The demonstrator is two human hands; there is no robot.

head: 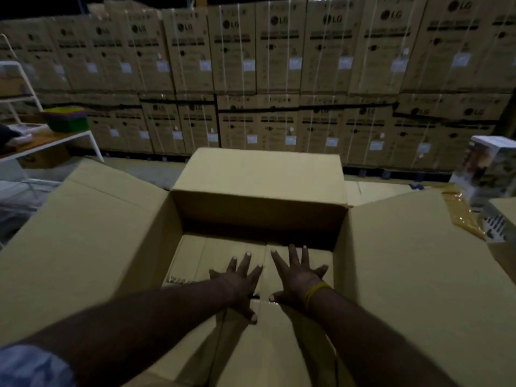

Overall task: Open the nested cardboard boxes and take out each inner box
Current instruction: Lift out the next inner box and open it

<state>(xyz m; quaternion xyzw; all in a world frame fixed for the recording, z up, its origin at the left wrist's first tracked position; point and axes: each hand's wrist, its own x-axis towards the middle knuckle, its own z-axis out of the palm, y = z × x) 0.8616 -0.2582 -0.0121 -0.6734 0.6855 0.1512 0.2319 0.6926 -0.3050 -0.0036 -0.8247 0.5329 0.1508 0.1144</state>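
A warehouse or stockroom, dimly lit. From 9 to 3 o'clock, a wall of identical brown shipping cartons (279, 51) stacked two tiers high, each strapped with white bands, printed with an LG logo and bearing a white label. At 9 o'clock, a white metal-framed bench (60, 141) carrying a stack of coloured plastic trays (67, 118). At 3 o'clock, printed retail boxes (491, 169).

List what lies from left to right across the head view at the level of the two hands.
Left flap of the outer box → left hand → centre seam of the inner box → right hand → right flap of the outer box.
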